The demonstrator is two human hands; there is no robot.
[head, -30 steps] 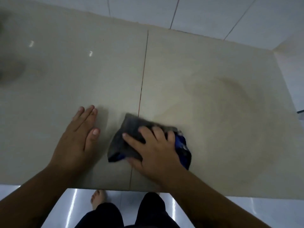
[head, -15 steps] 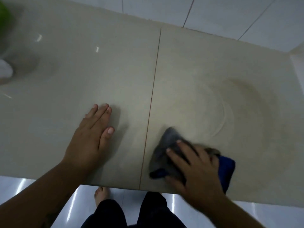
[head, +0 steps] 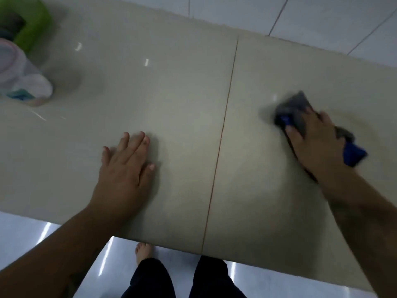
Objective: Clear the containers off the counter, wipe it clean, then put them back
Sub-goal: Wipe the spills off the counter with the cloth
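My right hand point(head: 314, 140) presses a grey and blue cloth point(head: 294, 108) flat on the beige tiled counter point(head: 171, 93), on the right tile, beside a faint round stain. Most of the cloth lies under the palm and fingers. My left hand point(head: 124, 168) rests flat on the left tile, fingers spread, holding nothing. At the far left stand a clear plastic jar with a pale lid point(head: 19, 74) and, behind it, a green container point(head: 32, 20), both blurred and cut off by the frame edge.
A thin grout line point(head: 223, 125) splits the counter into two tiles. White wall tiles point(head: 300, 14) run along the back edge. Below the front edge I see the glossy floor point(head: 53, 233), dark trousers and a bare foot point(head: 144, 251).
My right hand has slid the cloth from the grout line to the right and farther back on the right tile. The view has shifted, bringing the jar and green container into sight.
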